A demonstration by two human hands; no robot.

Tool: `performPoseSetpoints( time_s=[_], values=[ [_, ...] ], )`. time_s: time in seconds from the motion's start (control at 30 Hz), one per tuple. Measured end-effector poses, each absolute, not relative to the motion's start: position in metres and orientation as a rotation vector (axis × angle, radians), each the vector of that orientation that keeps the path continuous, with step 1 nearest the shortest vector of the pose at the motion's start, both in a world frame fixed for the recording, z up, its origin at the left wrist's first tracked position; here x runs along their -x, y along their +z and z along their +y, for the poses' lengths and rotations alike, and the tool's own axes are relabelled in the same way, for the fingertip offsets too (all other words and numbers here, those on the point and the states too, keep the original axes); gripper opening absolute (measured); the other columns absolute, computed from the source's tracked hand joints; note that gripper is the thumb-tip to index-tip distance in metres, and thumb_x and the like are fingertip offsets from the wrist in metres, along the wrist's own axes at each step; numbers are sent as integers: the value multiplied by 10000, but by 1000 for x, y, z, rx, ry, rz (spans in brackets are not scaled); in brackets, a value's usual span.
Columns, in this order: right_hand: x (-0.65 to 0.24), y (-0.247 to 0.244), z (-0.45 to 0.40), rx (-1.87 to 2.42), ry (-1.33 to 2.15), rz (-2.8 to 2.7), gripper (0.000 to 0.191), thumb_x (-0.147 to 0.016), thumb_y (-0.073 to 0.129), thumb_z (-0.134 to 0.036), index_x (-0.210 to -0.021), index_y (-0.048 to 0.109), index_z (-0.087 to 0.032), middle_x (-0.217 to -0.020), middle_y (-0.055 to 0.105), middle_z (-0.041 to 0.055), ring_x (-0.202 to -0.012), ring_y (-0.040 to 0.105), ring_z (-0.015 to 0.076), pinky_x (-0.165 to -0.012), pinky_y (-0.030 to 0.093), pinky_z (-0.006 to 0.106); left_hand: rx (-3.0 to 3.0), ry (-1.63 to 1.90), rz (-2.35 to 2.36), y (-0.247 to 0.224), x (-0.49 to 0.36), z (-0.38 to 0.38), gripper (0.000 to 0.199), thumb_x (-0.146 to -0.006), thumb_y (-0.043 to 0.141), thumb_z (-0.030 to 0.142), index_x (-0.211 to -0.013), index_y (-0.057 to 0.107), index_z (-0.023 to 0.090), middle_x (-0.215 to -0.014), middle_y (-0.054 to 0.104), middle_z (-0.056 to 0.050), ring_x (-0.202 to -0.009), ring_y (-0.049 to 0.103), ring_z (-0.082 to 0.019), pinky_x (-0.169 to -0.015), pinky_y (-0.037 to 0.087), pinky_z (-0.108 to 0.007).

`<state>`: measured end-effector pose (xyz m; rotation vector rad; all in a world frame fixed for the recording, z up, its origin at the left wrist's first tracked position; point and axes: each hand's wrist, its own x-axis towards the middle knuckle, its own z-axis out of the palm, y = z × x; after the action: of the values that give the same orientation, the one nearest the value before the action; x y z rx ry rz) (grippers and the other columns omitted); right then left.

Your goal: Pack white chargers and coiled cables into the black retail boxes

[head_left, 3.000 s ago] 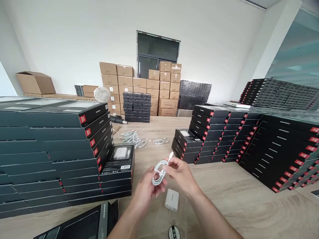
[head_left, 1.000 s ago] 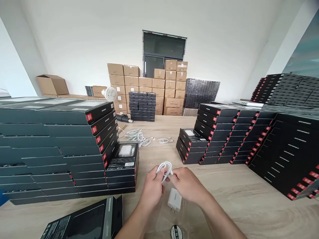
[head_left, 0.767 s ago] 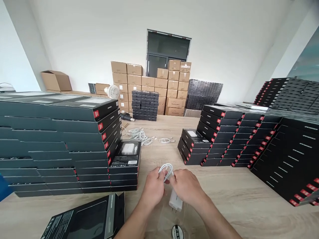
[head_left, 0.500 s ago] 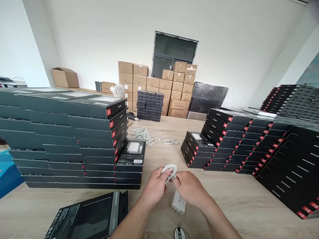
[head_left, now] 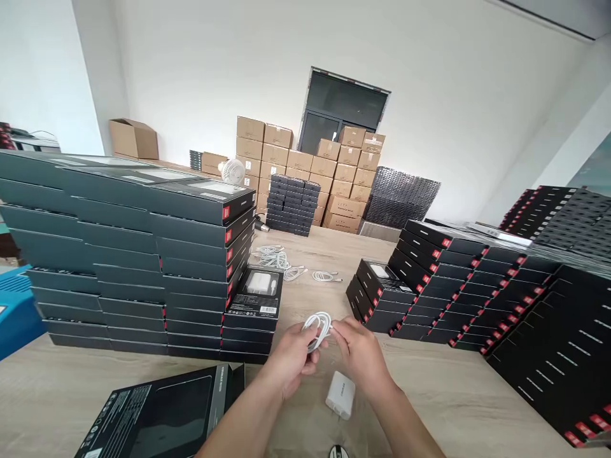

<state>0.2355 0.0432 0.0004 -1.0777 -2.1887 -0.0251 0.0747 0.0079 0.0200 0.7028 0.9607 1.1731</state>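
A coiled white charging cable [head_left: 319, 327] is held up over the wooden table. My left hand [head_left: 294, 356] grips the coil's lower left side between thumb and fingers. At its right edge, my right hand [head_left: 358, 348] pinches part of the same cable. Beneath my right hand lies a white charger [head_left: 340, 394] on the tabletop. A dark box [head_left: 162, 413] with a windowed face rests at the lower left, its end flap open. Part of a round black-and-white object [head_left: 338, 451] shows at the bottom edge.
Tall stacks of black boxes stand on the left [head_left: 143, 267] and on the right [head_left: 443, 280]. Several coiled white cables [head_left: 279, 259] lie farther back. Cardboard cartons [head_left: 310, 172] are piled by the far wall, near a small white fan [head_left: 232, 171].
My hands have moved slightly apart; the right one has shifted right along the cable. More of the charger now shows. The whole view has tilted a little.
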Motion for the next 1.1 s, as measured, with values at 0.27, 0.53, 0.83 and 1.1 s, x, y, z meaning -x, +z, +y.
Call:
performPoseSetpoints(
  time_s=[0.27,0.53,0.83,1.1],
  values=[
    [-225,3,38,947,127,-2107,310,-994,485,-269,-772,695,-219,-667,621,13,-599,592,158,-590,411,257,-622,950,922,25,-52,8,125,-799,548,233,-853,582,125,-634,570,-3,-393,282,-25,-398,64,-183],
    [-227,-3,33,1029,477,-1809,204,-949,560,-360,-976,694,-208,-811,740,47,-664,696,185,-622,540,269,-748,990,959,27,-57,6,164,-778,533,296,-835,581,151,-625,565,8,-405,295,-42,-415,80,-197],
    [-220,6,31,909,-157,-2000,136,-939,587,-240,-989,712,-227,-942,654,73,-840,649,199,-725,535,305,-1139,1153,1203,12,-70,10,173,-835,528,285,-700,570,186,-586,554,15,-577,496,-139,-540,293,-253],
    [-214,12,28,844,-390,-1981,172,-959,548,-144,-828,645,-201,-787,625,52,-753,565,194,-678,448,307,-1224,1158,1287,5,-79,14,216,-900,442,267,-738,564,194,-621,577,3,-619,526,-161,-580,322,-270]
  ],
)
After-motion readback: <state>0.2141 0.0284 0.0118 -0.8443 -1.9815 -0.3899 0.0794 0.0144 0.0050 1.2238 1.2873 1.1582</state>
